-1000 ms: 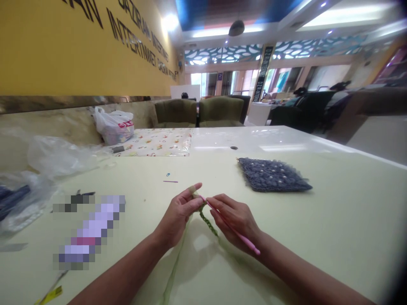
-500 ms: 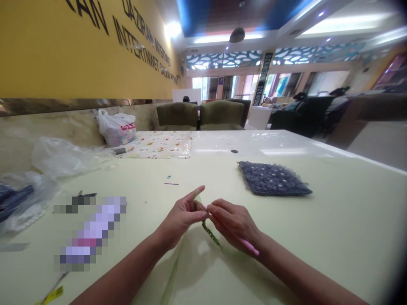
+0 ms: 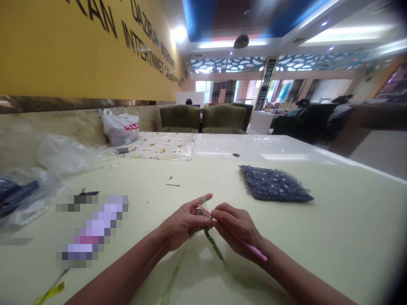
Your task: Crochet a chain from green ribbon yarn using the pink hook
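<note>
A stitch is being worked (mid-chain, it seems): the slim pink plastic crochet hook (image 3: 233, 235) is gripped by the right hand (image 3: 237, 228), the short green crocheted chain (image 3: 213, 245) is pinched by the left hand (image 3: 184, 222), and a steady yarn pull-through is called for next.

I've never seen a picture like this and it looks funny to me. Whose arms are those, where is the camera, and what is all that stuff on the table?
The camera sits on a person's head and looks down, so you see that person's own two arms. The right hand holds a pink crochet hook, a thin stick for looping yarn. The left hand pinches a green crocheted chain, with a pale green ribbon trailing toward the person. Everything rests on a big pale table. On it lie a dark beaded square, some clear plastic bags at the left, a white shopping bag and a patterned sheet farther back. The blurry blocks are hidden on purpose.
</note>
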The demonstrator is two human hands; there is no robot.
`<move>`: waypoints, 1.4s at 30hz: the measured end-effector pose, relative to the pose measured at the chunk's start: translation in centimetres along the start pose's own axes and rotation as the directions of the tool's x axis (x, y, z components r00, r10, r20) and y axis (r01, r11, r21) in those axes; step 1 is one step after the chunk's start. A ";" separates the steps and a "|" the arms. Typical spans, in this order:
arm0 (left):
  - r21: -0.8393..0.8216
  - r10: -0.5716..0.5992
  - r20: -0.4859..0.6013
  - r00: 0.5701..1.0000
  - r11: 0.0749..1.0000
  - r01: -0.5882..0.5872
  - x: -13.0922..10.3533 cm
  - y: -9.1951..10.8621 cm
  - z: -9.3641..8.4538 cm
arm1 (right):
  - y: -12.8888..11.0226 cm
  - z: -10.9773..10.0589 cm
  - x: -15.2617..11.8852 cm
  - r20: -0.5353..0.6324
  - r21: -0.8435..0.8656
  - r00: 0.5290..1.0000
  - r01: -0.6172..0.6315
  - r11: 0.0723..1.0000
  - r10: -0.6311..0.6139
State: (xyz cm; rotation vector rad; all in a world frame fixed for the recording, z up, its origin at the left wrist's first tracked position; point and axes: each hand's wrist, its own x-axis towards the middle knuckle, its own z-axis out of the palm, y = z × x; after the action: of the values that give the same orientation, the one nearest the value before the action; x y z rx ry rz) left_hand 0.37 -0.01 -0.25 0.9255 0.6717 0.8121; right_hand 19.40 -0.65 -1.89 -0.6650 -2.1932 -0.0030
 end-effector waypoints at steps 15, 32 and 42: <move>-0.164 -0.022 -0.044 0.999 0.986 0.015 0.0 0.4 0.5 | -1.1 0.5 0.1 -0.138 -0.358 0.986 0.042 0.933 -0.097; -0.075 0.138 -0.115 0.984 0.986 -0.148 0.3 1.1 -0.9 | -1.3 -1.4 0.7 0.099 0.489 0.890 -0.432 0.757 0.445; 0.085 0.136 0.057 0.989 0.986 -0.140 0.1 -0.1 0.3 | -0.6 -0.2 0.6 -0.093 0.289 0.961 -0.226 0.930 0.262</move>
State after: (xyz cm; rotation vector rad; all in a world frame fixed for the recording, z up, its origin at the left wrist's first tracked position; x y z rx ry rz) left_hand 0.64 -0.05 -0.21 1.0795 0.6084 0.8837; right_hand 18.98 -0.90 -1.22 -0.7510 -1.9251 0.3736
